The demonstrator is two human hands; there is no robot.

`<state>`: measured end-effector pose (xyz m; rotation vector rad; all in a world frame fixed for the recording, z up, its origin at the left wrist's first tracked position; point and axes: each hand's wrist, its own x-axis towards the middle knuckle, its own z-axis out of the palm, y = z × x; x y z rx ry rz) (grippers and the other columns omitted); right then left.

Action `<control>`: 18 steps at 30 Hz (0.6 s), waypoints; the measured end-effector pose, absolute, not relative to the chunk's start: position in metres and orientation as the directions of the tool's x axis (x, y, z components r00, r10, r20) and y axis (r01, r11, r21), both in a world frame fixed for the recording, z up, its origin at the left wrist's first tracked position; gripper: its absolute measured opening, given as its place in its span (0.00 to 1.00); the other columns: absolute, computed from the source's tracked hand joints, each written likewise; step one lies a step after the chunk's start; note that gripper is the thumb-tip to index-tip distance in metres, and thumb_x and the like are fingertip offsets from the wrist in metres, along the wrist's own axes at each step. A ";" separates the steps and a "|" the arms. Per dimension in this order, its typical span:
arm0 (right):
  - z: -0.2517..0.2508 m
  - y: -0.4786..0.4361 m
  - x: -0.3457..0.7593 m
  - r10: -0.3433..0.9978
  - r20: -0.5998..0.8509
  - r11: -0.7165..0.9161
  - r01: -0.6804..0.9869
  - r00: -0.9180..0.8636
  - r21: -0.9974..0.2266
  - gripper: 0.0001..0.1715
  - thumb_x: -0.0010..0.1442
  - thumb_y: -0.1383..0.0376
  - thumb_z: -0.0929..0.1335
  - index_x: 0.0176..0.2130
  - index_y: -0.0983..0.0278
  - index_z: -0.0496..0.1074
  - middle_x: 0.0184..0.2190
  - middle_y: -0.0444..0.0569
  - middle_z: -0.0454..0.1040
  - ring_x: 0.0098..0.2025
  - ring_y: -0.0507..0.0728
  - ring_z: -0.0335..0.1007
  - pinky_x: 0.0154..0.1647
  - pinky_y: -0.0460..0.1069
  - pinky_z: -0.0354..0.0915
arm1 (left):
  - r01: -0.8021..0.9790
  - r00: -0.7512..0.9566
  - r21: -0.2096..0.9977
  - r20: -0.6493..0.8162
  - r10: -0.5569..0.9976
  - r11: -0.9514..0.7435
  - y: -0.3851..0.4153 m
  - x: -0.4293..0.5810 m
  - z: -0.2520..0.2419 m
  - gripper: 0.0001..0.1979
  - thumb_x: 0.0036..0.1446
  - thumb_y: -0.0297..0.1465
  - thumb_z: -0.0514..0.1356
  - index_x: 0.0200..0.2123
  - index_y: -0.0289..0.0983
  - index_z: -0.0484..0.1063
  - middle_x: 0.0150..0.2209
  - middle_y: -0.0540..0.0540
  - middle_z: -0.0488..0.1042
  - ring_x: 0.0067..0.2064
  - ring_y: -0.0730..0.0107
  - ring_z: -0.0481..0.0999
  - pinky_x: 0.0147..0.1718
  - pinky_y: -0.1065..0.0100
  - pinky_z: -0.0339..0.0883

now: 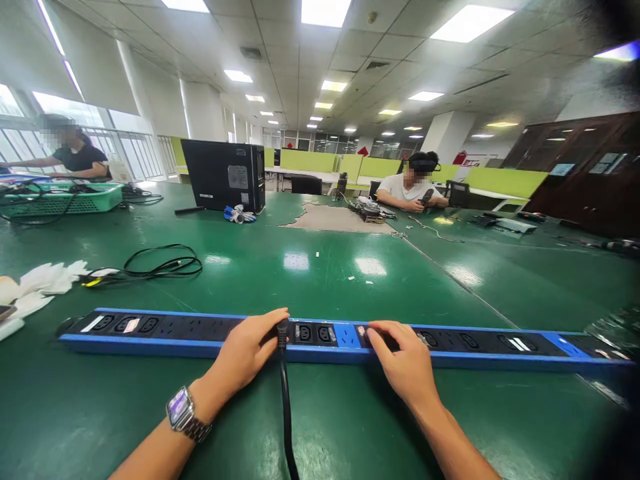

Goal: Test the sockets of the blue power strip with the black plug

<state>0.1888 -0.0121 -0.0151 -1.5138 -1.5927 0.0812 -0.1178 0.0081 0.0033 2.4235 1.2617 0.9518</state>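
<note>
A long blue-and-black power strip [349,335] with rows of sockets lies across the green table in front of me. My left hand [253,343], with a watch on its wrist, rests over the strip left of its middle. Its thumb and index finger close around a black plug [283,332], whose thick cord [287,413] runs down toward me. How far the plug sits in a socket cannot be made out. To the right of the blue socket section, my right hand [404,357] bends its fingers onto the strip, gripping it and covering some sockets.
Beyond the strip lie a coiled black cable [163,263] and crumpled white material [45,283]. Farther back are a green basket [95,200], a black computer case [225,177] and gloves [240,214]. Two people sit across the table, one person [413,187] holding a dark object.
</note>
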 end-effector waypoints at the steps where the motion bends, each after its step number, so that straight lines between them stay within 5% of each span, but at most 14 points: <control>1: -0.015 -0.012 0.187 0.828 0.537 0.238 0.765 0.163 -0.599 0.15 0.58 0.53 0.66 0.35 0.58 0.77 0.36 0.49 0.80 0.41 0.61 0.72 0.45 0.57 0.65 | 0.646 0.434 0.460 0.436 0.789 -0.609 0.008 -0.118 0.003 0.21 0.61 0.27 0.53 0.58 0.40 0.66 0.55 0.43 0.74 0.54 0.61 0.74 0.54 0.57 0.69; 8: -0.014 -0.015 0.180 0.814 0.557 0.252 0.764 0.164 -0.594 0.12 0.60 0.56 0.65 0.34 0.58 0.76 0.35 0.49 0.79 0.42 0.61 0.71 0.46 0.57 0.63 | 0.701 0.495 0.311 0.435 0.752 -0.641 0.010 -0.117 0.002 0.21 0.60 0.26 0.52 0.57 0.40 0.66 0.56 0.44 0.73 0.53 0.61 0.74 0.52 0.57 0.69; 12: -0.003 -0.022 0.156 0.804 0.594 0.384 0.791 -0.033 -0.477 0.10 0.61 0.60 0.65 0.38 0.60 0.75 0.37 0.50 0.78 0.42 0.60 0.70 0.46 0.56 0.62 | 0.686 0.531 0.277 0.442 0.723 -0.673 0.011 -0.118 0.005 0.17 0.60 0.27 0.52 0.51 0.41 0.70 0.57 0.44 0.73 0.60 0.59 0.68 0.55 0.55 0.65; 15: 0.009 -0.017 0.117 0.804 0.523 0.515 0.768 -0.281 -0.379 0.25 0.57 0.53 0.69 0.51 0.61 0.71 0.41 0.51 0.77 0.43 0.60 0.68 0.45 0.55 0.62 | 0.710 0.519 0.252 0.444 0.730 -0.658 0.011 -0.121 0.006 0.22 0.58 0.32 0.56 0.57 0.43 0.66 0.59 0.43 0.70 0.60 0.55 0.68 0.56 0.53 0.63; 18: 0.017 -0.001 0.073 0.801 0.412 0.560 0.787 -0.434 -0.260 0.34 0.55 0.44 0.68 0.55 0.59 0.67 0.40 0.50 0.75 0.41 0.60 0.68 0.40 0.54 0.61 | 0.760 0.485 0.222 0.431 0.761 -0.611 0.012 -0.123 0.003 0.38 0.53 0.32 0.58 0.67 0.42 0.50 0.57 0.40 0.71 0.55 0.54 0.73 0.54 0.52 0.65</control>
